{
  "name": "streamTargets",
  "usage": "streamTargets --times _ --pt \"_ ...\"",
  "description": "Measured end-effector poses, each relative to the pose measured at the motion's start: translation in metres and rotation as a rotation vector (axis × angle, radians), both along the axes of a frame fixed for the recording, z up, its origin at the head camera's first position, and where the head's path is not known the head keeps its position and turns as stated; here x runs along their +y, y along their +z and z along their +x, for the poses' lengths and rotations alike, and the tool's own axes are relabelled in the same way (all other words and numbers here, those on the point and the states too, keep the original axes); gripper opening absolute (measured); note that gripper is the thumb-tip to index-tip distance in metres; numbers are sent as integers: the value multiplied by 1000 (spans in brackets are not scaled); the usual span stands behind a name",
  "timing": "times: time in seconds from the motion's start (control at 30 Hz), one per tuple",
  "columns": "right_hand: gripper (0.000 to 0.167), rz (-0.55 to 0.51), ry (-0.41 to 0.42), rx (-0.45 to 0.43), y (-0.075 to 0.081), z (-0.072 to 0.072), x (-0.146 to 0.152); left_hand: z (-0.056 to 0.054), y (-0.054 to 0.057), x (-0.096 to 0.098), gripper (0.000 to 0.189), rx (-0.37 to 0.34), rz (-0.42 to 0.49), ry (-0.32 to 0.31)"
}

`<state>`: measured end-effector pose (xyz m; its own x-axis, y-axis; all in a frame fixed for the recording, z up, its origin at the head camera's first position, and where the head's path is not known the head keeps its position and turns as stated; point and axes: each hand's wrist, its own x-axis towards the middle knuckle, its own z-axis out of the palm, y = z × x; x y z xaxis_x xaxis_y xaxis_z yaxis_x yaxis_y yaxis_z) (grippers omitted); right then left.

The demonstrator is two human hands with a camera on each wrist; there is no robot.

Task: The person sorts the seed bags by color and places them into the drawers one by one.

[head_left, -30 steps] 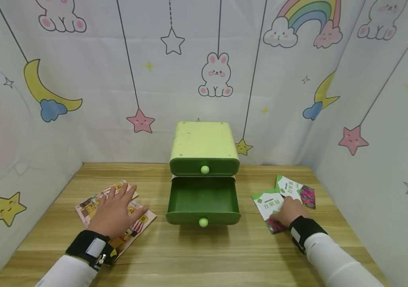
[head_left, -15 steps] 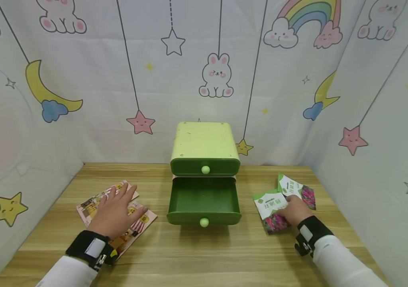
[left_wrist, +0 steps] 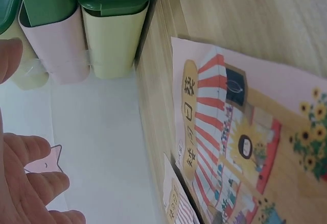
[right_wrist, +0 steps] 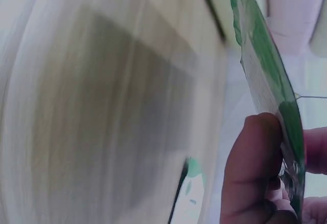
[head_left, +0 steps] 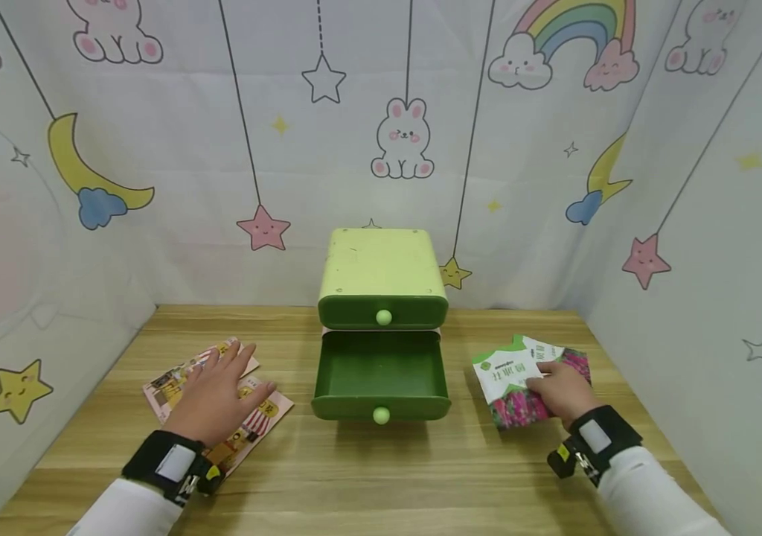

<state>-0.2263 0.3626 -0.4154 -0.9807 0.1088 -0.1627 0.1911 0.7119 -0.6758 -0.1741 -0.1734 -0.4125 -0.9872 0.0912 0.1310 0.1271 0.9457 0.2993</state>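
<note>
My right hand (head_left: 565, 391) pinches a white and green seed packet (head_left: 504, 381) printed with pink flowers. In the right wrist view that packet (right_wrist: 271, 76) is seen edge-on between thumb and fingers, above the table with its shadow below. A second such packet (head_left: 580, 362) lies on the table behind, partly covered by the first. At the left, my left hand (head_left: 210, 402) hovers with spread fingers over two pink illustrated packets, a nearer one (head_left: 266, 420) and a farther one (head_left: 170, 385). The left wrist view shows the nearer packet (left_wrist: 245, 132) flat on the wood, nothing in the fingers.
A small cabinet (head_left: 381, 260) with a pale yellow top stands at the back middle of the wooden table (head_left: 381, 484). Its lower green drawer (head_left: 341, 408) is pulled out; the upper drawer (head_left: 347, 313) is closed. Printed curtains (head_left: 207, 275) enclose the table.
My right hand has taken hold of the nearer green and white packet and raised it off the table, shifting slightly right. My left hand stays where it was.
</note>
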Motion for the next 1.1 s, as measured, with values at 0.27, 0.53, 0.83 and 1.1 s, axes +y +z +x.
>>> streamTargets --times 0.27,0.53,0.83,1.1 --pt "64 -239 -74 22 20 7 -8 -1 8 3 92 -12 130 -20" --pt "59 -550 4 168 59 18 -26 3 25 16 86 -8 304 -12" --pt "61 -673 14 170 80 32 -51 7 38 34 79 12 403 -26" --pt "58 -743 42 158 83 45 -66 11 44 52 80 4 496 -61"
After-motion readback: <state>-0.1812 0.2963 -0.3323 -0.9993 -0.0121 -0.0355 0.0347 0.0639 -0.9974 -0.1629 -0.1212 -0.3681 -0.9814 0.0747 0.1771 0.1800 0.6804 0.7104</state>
